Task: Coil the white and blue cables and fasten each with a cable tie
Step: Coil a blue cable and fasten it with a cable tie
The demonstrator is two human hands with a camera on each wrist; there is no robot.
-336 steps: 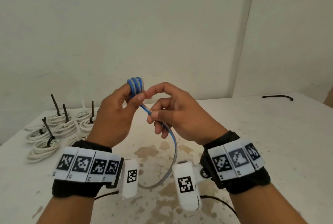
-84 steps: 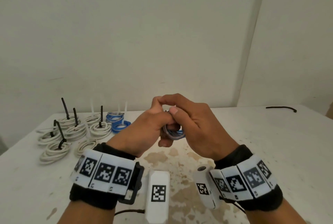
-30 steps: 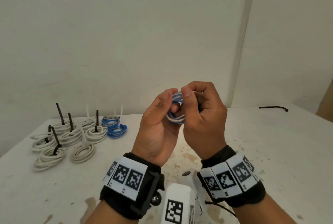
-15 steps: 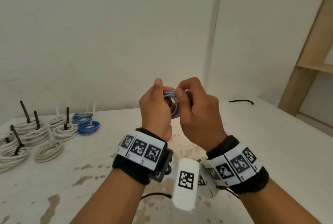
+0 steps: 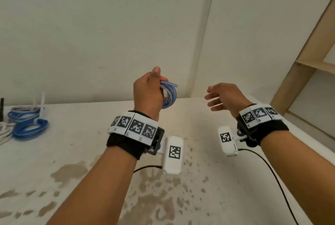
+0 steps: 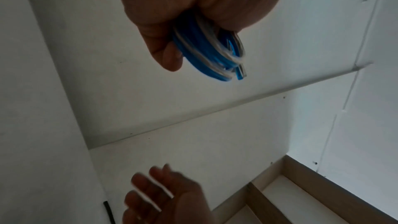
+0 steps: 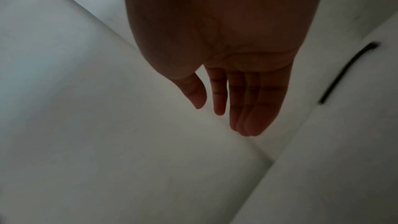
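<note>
My left hand (image 5: 148,90) grips a small coil of blue and white cable (image 5: 169,96) raised above the white table (image 5: 81,134). In the left wrist view the coil (image 6: 206,57) sticks out between the curled fingers, one cut end poking free. My right hand (image 5: 219,98) floats to the right of the coil, apart from it, fingers straight and spread, holding nothing. The right wrist view shows those fingers (image 7: 241,105) extended over the table, with a black cable tie (image 7: 346,72) lying to their right.
Two tied blue coils (image 5: 27,125) with white ties lie at the table's far left, beside white cable ends at the frame edge. A wooden shelf frame (image 5: 304,72) stands on the right. Brown stains mark the table's near middle. A black wire (image 5: 272,174) trails from my right wrist.
My right hand has let go of the blue coil and moved away to the right, fingers opening. The left hand keeps the coil. The view has turned to the right.
</note>
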